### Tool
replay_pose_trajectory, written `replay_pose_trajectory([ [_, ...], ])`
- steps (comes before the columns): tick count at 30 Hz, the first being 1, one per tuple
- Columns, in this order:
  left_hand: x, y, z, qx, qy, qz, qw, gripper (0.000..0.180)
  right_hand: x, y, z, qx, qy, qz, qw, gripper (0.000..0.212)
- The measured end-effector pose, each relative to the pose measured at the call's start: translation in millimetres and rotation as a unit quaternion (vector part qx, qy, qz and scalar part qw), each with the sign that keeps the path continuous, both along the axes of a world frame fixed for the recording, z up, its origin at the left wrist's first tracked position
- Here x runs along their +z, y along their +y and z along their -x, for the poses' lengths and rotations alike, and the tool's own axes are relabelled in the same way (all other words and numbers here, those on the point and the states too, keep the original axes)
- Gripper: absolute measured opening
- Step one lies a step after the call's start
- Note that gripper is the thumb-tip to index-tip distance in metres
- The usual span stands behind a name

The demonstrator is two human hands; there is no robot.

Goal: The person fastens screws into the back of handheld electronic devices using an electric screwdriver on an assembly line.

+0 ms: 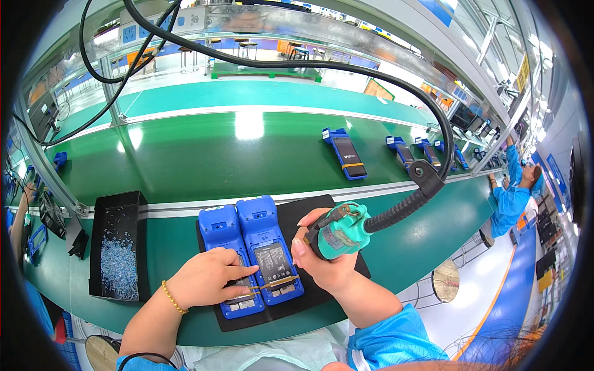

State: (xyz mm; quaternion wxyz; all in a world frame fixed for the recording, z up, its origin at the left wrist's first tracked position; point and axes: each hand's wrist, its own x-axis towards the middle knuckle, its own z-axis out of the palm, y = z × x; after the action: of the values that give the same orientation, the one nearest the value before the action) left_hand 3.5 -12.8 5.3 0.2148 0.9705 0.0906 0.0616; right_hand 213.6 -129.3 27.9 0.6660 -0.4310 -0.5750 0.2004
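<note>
Two blue handheld terminals lie side by side, back up, with their battery bays uncovered. On the left terminal (221, 227) rests my left hand (213, 275), palm down, its index finger and thumb apart at the edge facing the other terminal. The right terminal (258, 214) shows a black battery (273, 262) with a tan rubber band (281, 282) across its lower end. My right hand (328, 266) is wrapped round a teal electric screwdriver (344, 234) beside the right terminal; its bit is hidden. A thick black cable (396, 213) runs from the screwdriver.
A black mat (318, 301) lies beneath the terminals. Left of it stands a black tray (143, 263) of small bluish-clear pieces. Another terminal (346, 154) lies screen up on the green surface beyond, with several more farther right. A co-worker (512, 195) in blue sits at the far right.
</note>
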Motion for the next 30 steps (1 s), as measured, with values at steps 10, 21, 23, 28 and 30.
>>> replay_pose_trajectory([
  [10, -8.1, 2.1, 0.1, -0.009, -0.044, -0.018, 0.999, 0.041, -0.9, 0.1, 1.6, -0.018, 0.004, 0.015, 1.000, 0.027],
  [21, -7.2, 2.1, -0.6, -0.010, -0.040, -0.018, 0.999, 0.040, 0.4, -1.9, 2.3, -0.032, 0.004, 0.017, 0.999, 0.026],
  [23, -0.5, 0.7, 0.2, -0.005, -0.015, -0.008, 1.000, 0.040, 0.7, -1.3, 3.6, -0.043, -0.018, 0.010, 0.999, 0.027],
  [28, -4.0, -0.8, -0.5, -0.006, -0.027, -0.013, 1.000, 0.040, 1.0, -5.1, 2.9, -0.044, -0.032, 0.004, 0.999, 0.028],
  [30, -4.2, -0.3, -0.9, -0.006, -0.032, -0.011, 0.999, 0.040, 0.8, -4.6, 2.6, -0.046, -0.029, 0.004, 0.998, 0.028],
])
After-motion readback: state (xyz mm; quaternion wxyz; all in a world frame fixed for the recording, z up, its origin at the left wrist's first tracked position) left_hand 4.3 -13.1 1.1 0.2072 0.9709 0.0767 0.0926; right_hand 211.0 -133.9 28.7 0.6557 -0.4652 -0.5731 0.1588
